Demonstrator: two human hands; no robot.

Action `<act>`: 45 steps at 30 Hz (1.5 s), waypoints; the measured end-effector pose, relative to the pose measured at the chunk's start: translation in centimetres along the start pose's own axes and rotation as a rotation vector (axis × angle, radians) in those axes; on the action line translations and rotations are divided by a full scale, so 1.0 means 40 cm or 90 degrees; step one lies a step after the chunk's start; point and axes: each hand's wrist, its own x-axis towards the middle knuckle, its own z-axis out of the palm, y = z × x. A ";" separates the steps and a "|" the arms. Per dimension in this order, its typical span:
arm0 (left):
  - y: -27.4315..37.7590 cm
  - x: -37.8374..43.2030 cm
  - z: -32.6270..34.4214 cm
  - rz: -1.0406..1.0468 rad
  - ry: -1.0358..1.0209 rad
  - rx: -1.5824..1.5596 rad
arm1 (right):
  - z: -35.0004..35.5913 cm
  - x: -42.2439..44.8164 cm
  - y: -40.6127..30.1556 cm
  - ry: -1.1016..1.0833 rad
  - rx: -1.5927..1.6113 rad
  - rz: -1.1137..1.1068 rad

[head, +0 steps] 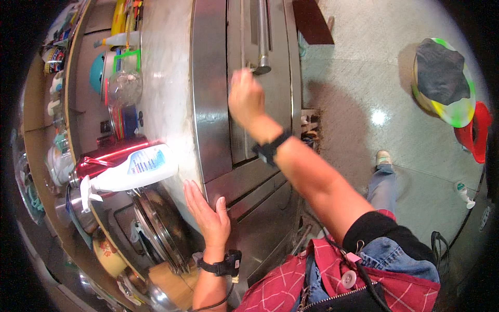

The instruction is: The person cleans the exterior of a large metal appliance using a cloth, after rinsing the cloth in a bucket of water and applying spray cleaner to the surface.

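My left hand (208,220) lies flat with fingers extended, across the border between a pale, marbled surface (165,78) and a stainless steel appliance (212,117). My right hand (247,97) is blurred, its fingers curled, over the steel panel beside the end of a tubular metal handle (263,35). Whether it holds something thin is hidden. Close to my left fingertips is a white spray bottle (148,167) with a printed label. Behind the bottle shows a shiny red cylindrical container (113,156).
Shelves on the left hold a clear round container (125,87), a teal bowl (96,73) and several other goods. Metal lids or pans (160,230) stand below the bottle. On the floor at right are a dark-topped bucket or stool (442,72) and a red object (473,132).
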 end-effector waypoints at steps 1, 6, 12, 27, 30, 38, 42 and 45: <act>-0.004 -0.008 -0.006 -0.016 -0.003 0.004 | -0.017 -0.095 -0.013 -0.063 -0.003 0.004; -0.014 -0.022 -0.007 -0.023 0.000 0.013 | -0.090 -0.299 -0.044 -0.154 0.016 -0.037; 0.003 -0.001 -0.006 0.001 -0.004 0.003 | -0.021 0.023 0.052 -0.024 -0.194 -0.012; 0.003 -0.004 -0.010 0.000 0.006 0.001 | -0.029 -0.023 0.032 -0.110 -0.259 -0.119; -0.002 -0.008 -0.017 -0.018 0.005 0.008 | -0.090 -0.247 -0.012 -0.215 -0.177 -0.180; 0.003 0.008 -0.002 0.008 0.006 0.001 | -0.024 0.049 0.039 -0.069 -0.247 -0.112; -0.010 -0.017 -0.014 -0.027 -0.008 0.019 | -0.098 -0.270 -0.030 -0.204 -0.145 -0.143; -0.006 -0.016 -0.019 -0.025 -0.009 0.022 | -0.102 -0.284 -0.039 -0.205 -0.069 -0.129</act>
